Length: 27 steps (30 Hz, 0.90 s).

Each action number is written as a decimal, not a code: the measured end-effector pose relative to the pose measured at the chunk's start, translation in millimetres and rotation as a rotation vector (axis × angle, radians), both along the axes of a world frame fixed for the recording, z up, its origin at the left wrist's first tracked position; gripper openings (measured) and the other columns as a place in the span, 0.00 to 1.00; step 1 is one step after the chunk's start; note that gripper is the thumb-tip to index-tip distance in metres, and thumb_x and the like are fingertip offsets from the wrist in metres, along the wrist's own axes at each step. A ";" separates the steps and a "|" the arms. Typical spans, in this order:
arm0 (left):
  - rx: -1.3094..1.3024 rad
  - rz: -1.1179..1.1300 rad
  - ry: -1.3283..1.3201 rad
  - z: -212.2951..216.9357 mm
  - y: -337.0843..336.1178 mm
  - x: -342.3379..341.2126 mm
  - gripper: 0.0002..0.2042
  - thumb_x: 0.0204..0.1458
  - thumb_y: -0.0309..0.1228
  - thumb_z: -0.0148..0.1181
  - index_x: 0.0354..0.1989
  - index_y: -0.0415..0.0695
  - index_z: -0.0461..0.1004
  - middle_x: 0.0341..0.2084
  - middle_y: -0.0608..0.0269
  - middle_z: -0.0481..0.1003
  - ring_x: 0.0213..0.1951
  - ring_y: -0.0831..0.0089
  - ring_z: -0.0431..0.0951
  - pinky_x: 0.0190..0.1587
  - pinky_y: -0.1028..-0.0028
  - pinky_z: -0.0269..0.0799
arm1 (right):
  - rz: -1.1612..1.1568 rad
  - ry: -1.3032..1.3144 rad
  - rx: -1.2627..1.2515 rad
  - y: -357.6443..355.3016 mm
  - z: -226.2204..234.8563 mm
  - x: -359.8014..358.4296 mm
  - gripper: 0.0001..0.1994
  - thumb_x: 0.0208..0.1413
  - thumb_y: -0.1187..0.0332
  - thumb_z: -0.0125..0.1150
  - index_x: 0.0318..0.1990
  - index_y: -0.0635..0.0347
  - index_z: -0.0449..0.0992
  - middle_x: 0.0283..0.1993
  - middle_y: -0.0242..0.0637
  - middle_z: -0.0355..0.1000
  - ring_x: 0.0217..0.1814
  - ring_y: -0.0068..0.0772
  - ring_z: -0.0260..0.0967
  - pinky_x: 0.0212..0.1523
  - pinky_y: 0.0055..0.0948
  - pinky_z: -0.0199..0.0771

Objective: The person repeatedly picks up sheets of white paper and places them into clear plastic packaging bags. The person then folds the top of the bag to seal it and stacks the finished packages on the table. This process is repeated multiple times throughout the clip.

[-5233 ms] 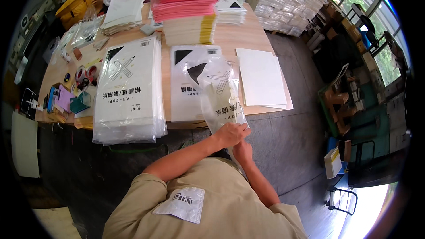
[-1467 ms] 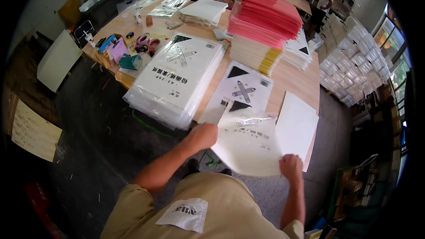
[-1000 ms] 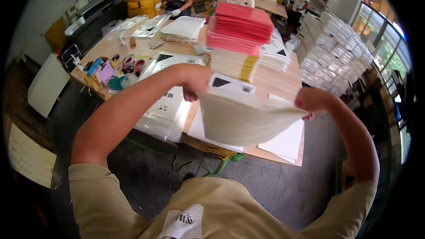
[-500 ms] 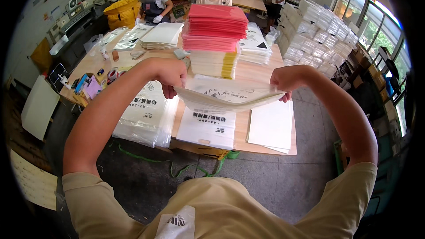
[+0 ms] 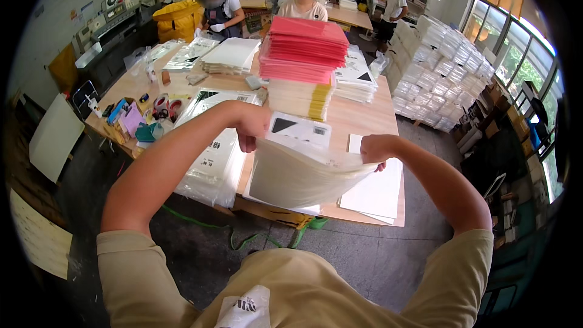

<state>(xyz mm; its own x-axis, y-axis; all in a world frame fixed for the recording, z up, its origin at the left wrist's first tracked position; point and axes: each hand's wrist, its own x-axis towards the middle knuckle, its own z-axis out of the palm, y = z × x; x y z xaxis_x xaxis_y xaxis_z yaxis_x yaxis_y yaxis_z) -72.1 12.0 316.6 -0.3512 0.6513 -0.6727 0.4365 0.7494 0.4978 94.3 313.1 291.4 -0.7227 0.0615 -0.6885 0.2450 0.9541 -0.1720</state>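
Between my two hands hangs a stack of thin whitish sheets (image 5: pixel 306 173), sagging in the middle, its near face tipped down toward me. My left hand (image 5: pixel 250 126) is closed on the stack's left edge. At the right edge my right hand (image 5: pixel 376 147) grips it with bent fingers. Beneath and behind the stack lies a white printed cover (image 5: pixel 299 129) with a black triangle, mostly hidden. Plain white boards (image 5: pixel 381 191) lie on the table under my right hand. Beside my left forearm are printed packets in clear plastic (image 5: pixel 209 173).
A tall pile of red and cream packets (image 5: pixel 303 48) stands beyond my hands on the wooden table (image 5: pixel 364 112). Tape rolls (image 5: pixel 168 107) and a box of small items (image 5: pixel 126 118) are at left. Wrapped bundles (image 5: pixel 440 73) tower at right. People work across the table.
The sheets have come lower and nearer to me, tipping so that their near face shows. My right hand has moved down and inward; both hands keep their grip.
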 end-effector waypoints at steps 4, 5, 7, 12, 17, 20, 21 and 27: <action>-0.103 -0.015 -0.053 -1.8 -9.1 1.3 0.09 0.49 0.28 0.65 0.31 0.32 0.79 0.24 0.53 0.78 0.25 0.68 0.82 0.27 0.71 0.82 | 0.018 0.064 0.093 -8.3 28.3 2.4 0.06 0.46 0.78 0.57 0.23 0.74 0.75 0.21 0.45 0.75 0.21 0.33 0.76 0.22 0.30 0.80; -0.109 -0.029 -0.040 -1.8 -8.5 3.1 0.10 0.48 0.29 0.66 0.31 0.32 0.79 0.24 0.54 0.78 0.24 0.68 0.82 0.26 0.72 0.82 | 0.043 0.089 0.126 -8.3 33.3 1.4 0.06 0.46 0.78 0.56 0.23 0.76 0.74 0.22 0.47 0.75 0.22 0.34 0.77 0.21 0.30 0.81; -0.122 -0.080 0.014 -1.6 -3.8 7.1 0.10 0.48 0.29 0.66 0.32 0.33 0.79 0.24 0.54 0.78 0.24 0.68 0.82 0.26 0.72 0.82 | 0.026 0.110 0.134 -8.9 42.0 -1.6 0.07 0.46 0.80 0.54 0.27 0.80 0.73 0.25 0.53 0.75 0.23 0.38 0.79 0.21 0.32 0.82; -0.065 -0.041 0.074 -8.2 -5.6 9.9 0.09 0.48 0.27 0.65 0.32 0.33 0.78 0.23 0.54 0.78 0.24 0.69 0.82 0.25 0.72 0.82 | 0.042 0.215 0.241 -10.4 66.2 2.5 0.07 0.48 0.75 0.56 0.24 0.71 0.76 0.22 0.43 0.77 0.21 0.32 0.77 0.25 0.28 0.79; 0.035 0.033 0.266 4.0 -5.9 15.8 0.05 0.46 0.23 0.64 0.28 0.32 0.76 0.23 0.54 0.78 0.23 0.69 0.82 0.25 0.72 0.82 | -0.036 0.227 0.040 2.7 80.4 7.3 0.07 0.50 0.74 0.58 0.30 0.72 0.77 0.25 0.43 0.77 0.27 0.30 0.79 0.27 0.27 0.80; 0.123 0.064 0.304 9.7 -7.3 10.0 0.04 0.45 0.21 0.63 0.26 0.33 0.75 0.23 0.54 0.79 0.23 0.69 0.82 0.24 0.72 0.82 | -0.075 0.191 -0.080 5.1 91.6 8.8 0.06 0.52 0.75 0.58 0.30 0.72 0.77 0.27 0.44 0.78 0.29 0.32 0.80 0.31 0.27 0.81; 0.150 0.072 0.277 10.9 -6.0 8.8 0.05 0.45 0.22 0.65 0.26 0.32 0.76 0.23 0.53 0.79 0.24 0.70 0.83 0.25 0.72 0.82 | -0.080 0.173 -0.088 6.5 92.4 9.4 0.06 0.53 0.75 0.57 0.30 0.71 0.77 0.27 0.44 0.78 0.30 0.32 0.80 0.33 0.26 0.81; 0.142 -0.013 0.149 11.7 -2.3 -1.1 0.08 0.46 0.25 0.68 0.32 0.32 0.80 0.26 0.54 0.80 0.27 0.70 0.83 0.29 0.74 0.83 | -0.011 0.117 -0.121 6.8 89.2 4.8 0.07 0.53 0.78 0.53 0.31 0.69 0.79 0.29 0.40 0.78 0.32 0.29 0.80 0.35 0.25 0.80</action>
<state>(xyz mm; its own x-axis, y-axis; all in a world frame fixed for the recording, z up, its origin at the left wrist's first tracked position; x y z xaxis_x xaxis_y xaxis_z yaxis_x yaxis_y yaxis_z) -73.2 9.7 328.3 -0.4310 0.7411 -0.5148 0.5219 0.6701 0.5277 99.1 319.8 380.6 -0.7982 -0.0086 -0.6024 0.2265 0.9222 -0.3133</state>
